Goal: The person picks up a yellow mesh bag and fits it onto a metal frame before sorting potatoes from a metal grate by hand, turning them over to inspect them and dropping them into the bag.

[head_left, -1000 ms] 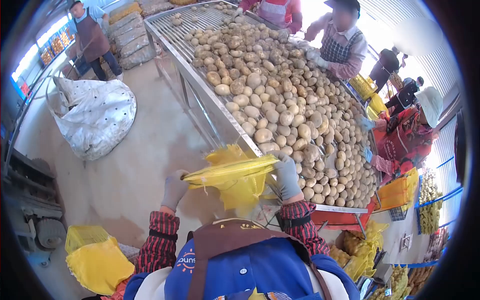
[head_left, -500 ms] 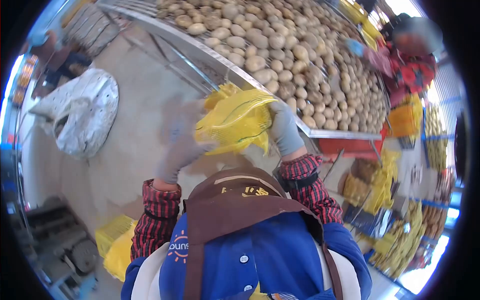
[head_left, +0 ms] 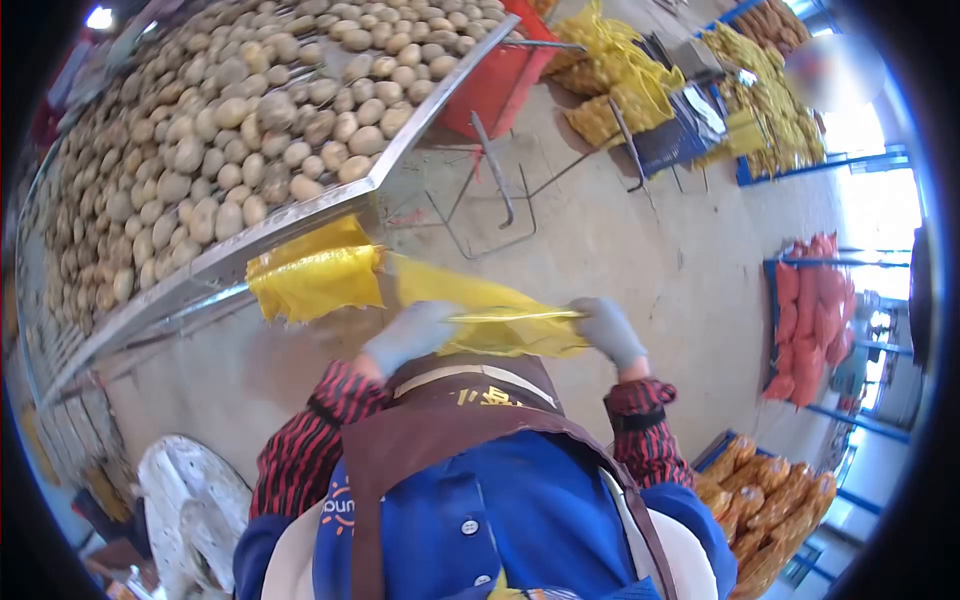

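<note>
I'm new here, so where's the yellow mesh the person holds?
In the head view, the yellow mesh is near centre, between the left hand and right hand, in front of the brown apron.

Glaring white daylight [head_left: 865, 215] is pouring in behind blue metal racks [head_left: 860, 422], and a dull beige concrete floor [head_left: 690, 290] is stretching out before me.

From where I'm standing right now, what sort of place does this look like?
Likely a potato sorting and packing shed: loose potatoes cover a metal-edged table, red sacks are stacked on the right, and you hold a yellow bag.
</note>
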### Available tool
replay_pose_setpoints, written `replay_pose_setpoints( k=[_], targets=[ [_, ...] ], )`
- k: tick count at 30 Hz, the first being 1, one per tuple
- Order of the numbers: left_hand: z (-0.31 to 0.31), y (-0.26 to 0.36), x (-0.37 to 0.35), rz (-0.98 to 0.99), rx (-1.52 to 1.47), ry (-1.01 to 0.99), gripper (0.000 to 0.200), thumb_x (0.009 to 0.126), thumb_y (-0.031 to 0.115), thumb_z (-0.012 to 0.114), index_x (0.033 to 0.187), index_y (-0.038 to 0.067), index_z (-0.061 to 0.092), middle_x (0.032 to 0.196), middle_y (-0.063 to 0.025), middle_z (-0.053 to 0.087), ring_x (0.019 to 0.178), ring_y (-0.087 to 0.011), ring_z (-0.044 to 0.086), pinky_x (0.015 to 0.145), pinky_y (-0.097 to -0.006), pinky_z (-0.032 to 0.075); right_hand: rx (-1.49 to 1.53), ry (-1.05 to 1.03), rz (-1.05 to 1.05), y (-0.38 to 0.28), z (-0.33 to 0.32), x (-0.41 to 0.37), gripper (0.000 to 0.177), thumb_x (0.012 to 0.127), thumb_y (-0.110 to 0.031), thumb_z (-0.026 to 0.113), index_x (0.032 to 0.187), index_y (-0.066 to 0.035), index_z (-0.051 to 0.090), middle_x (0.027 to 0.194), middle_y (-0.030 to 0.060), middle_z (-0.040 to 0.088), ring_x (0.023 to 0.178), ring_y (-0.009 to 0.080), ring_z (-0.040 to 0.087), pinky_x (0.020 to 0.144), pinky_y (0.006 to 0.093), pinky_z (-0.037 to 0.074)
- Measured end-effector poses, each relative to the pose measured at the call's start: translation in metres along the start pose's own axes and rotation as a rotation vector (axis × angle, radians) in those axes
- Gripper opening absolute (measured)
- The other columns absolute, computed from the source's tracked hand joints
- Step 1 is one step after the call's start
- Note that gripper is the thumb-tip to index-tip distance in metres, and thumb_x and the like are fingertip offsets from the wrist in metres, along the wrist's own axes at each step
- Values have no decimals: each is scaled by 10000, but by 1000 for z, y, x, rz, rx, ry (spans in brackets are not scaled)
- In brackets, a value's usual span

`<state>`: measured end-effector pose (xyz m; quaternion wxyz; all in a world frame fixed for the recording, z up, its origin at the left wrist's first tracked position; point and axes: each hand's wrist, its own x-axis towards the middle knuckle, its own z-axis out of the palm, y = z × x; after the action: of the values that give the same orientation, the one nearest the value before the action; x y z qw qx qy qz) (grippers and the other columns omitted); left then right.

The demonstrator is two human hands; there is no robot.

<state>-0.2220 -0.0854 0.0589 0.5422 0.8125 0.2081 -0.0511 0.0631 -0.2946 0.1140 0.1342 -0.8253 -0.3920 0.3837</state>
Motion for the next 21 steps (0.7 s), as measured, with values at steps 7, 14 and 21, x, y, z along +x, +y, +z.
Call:
replay_pose_setpoints(
  k=[7,14,21],
  targets=[
    [32,75,167,-73,-268,-574,328,982,148,573,1263,-1,653,1086,-135,729,975,-235,682,893,-334,532,866,494,133,26,-80,-49,385,809,7,530,1142,-2,722,852,20,709,684,76,610,615,241,486],
    [-4,102,338,190,-214,-32,397,849,-11,570,1226,17,693,1106,-134,712,1035,-245,663,950,-344,511,815,527,149,83,-94,47,291,899,-100,626,1155,1,718,814,4,677,684,65,594,614,231,469],
    [-59,118,440,361,173,-49,398,802,-55,572,1154,41,730,1081,-112,701,1026,-223,661,951,-323,503,988,366,295,99,-109,136,253,899,-118,657,1111,-14,747,792,5,669,667,65,562,597,248,458]
  ],
)
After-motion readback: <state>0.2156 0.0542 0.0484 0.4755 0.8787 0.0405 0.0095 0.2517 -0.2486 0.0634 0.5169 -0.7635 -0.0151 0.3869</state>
